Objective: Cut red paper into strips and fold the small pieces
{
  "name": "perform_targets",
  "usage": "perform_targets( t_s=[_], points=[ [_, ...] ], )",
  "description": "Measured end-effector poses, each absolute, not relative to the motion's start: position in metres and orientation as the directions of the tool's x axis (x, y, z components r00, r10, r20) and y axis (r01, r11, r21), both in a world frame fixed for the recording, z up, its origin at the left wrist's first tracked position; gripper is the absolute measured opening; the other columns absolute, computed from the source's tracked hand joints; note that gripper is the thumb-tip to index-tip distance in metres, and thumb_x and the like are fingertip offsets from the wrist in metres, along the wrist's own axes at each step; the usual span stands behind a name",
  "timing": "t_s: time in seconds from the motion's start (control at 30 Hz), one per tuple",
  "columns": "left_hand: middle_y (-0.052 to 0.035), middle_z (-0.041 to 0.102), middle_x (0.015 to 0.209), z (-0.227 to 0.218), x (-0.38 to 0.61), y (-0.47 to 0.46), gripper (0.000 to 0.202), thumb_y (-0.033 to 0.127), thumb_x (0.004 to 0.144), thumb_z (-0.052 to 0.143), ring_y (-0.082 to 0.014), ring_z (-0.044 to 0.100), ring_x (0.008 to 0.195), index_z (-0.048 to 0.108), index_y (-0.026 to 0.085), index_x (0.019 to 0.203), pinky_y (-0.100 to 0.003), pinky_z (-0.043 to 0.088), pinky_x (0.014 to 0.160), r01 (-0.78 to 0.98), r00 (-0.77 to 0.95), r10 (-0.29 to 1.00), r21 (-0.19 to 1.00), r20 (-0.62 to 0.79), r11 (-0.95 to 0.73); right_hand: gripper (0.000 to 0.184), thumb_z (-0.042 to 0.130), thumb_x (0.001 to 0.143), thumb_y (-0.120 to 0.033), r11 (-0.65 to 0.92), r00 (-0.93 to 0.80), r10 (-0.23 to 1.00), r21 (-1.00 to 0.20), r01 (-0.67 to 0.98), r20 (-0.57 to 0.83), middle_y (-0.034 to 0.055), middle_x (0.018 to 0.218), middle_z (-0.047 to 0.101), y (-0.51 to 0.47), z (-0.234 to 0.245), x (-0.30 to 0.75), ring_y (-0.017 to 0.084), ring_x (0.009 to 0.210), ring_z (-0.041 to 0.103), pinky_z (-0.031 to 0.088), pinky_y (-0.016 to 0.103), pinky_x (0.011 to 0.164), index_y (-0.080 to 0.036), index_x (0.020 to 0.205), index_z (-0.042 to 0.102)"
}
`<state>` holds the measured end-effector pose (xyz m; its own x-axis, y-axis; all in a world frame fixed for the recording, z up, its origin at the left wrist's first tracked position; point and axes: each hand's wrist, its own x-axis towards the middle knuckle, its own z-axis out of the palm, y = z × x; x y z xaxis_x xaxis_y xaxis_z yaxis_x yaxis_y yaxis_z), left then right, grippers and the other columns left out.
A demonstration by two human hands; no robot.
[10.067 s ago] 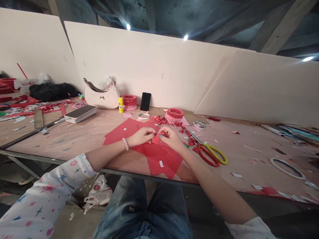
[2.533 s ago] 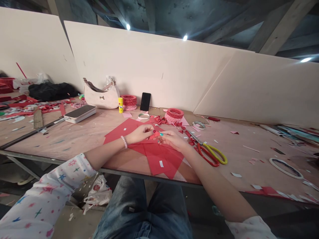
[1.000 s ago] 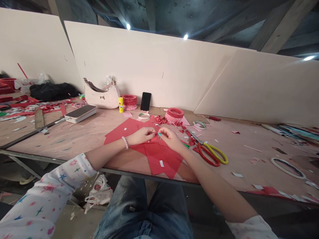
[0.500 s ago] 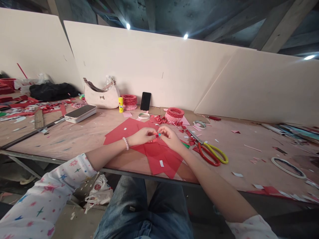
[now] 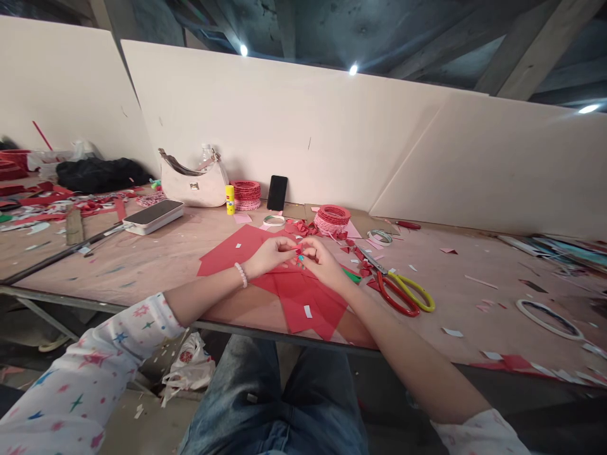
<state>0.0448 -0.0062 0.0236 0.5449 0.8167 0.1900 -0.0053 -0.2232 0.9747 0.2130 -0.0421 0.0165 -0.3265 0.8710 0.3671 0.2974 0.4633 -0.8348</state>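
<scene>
My left hand (image 5: 271, 256) and my right hand (image 5: 323, 262) meet fingertip to fingertip above the table. Both are closed in a pinch around a small piece of red paper, mostly hidden by the fingers. Beneath them lie overlapping sheets of red paper (image 5: 310, 297), which reach towards the table's front edge. A pair of scissors (image 5: 398, 287), with one red and one yellow handle, rests to the right of my right forearm. Close to my right wrist a green object (image 5: 351, 275) shows only in part. Beyond my hands is a stack of red and pink paper rings (image 5: 332, 219).
A second ring stack (image 5: 247, 194), a yellow glue stick (image 5: 230, 199), a leaning phone (image 5: 277, 193) and a pale handbag (image 5: 194, 183) stand along the white partition. Tape rolls (image 5: 380, 237) and paper scraps lie about. A white case (image 5: 154, 217) sits left.
Both hands have risen slightly away from me, and the fingertips have shifted a little on the small red paper. The sheets and scissors stay where they were.
</scene>
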Motion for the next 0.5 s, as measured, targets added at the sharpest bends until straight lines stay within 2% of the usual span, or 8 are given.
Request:
perform_targets(
  t_s=[0.1, 0.23, 0.3, 0.5],
  points=[
    [0.0000, 0.063, 0.071, 0.0237, 0.0449, -0.0050, 0.027, 0.037, 0.072, 0.067, -0.0088, 0.060, 0.063, 0.054, 0.014, 0.077, -0.019, 0.048, 0.061, 0.005, 0.571, 0.799, 0.973, 0.187, -0.232, 0.026, 0.043, 0.078, -0.018, 0.484, -0.319, 0.863, -0.820, 0.306, 0.391, -0.0047, 0.071, 0.054, -0.0416, 0.0166, 0.2138, 0.012, 0.061, 0.047, 0.033, 0.025, 0.058, -0.023, 0.104, 0.040],
    [-0.0021, 0.065, 0.074, 0.0242, 0.0399, -0.0024, 0.030, 0.044, 0.077, 0.060, -0.0087, 0.061, 0.059, 0.051, 0.015, 0.082, -0.018, 0.046, 0.055, 0.144, 0.671, 0.741, 0.984, -0.018, -0.107, 0.025, 0.040, 0.078, -0.017, 0.504, -0.313, 0.856, -0.797, 0.332, 0.411, -0.0047, 0.071, 0.050, -0.0419, 0.0182, 0.2150, 0.011, 0.062, 0.044, 0.033, 0.025, 0.060, -0.022, 0.103, 0.043],
    [-0.0028, 0.065, 0.076, 0.0243, 0.0375, -0.0019, 0.032, 0.045, 0.078, 0.058, -0.0085, 0.061, 0.059, 0.051, 0.016, 0.084, -0.018, 0.045, 0.053, 0.175, 0.696, 0.714, 0.982, -0.075, -0.067, 0.025, 0.040, 0.078, -0.017, 0.492, -0.308, 0.863, -0.807, 0.328, 0.401, -0.0046, 0.072, 0.048, -0.0414, 0.0186, 0.2156, 0.012, 0.064, 0.044, 0.033, 0.025, 0.062, -0.023, 0.101, 0.044],
    [-0.0006, 0.063, 0.071, 0.0275, 0.0381, -0.0058, 0.035, 0.048, 0.077, 0.059, -0.0075, 0.058, 0.054, 0.047, 0.016, 0.085, -0.018, 0.044, 0.050, 0.111, 0.703, 0.711, 0.990, -0.020, -0.082, 0.023, 0.046, 0.076, -0.021, 0.424, -0.245, 0.894, -0.884, 0.195, 0.375, -0.0032, 0.074, 0.051, -0.0367, 0.0187, 0.2185, 0.013, 0.067, 0.047, 0.037, 0.027, 0.065, -0.023, 0.098, 0.051]
  ],
)
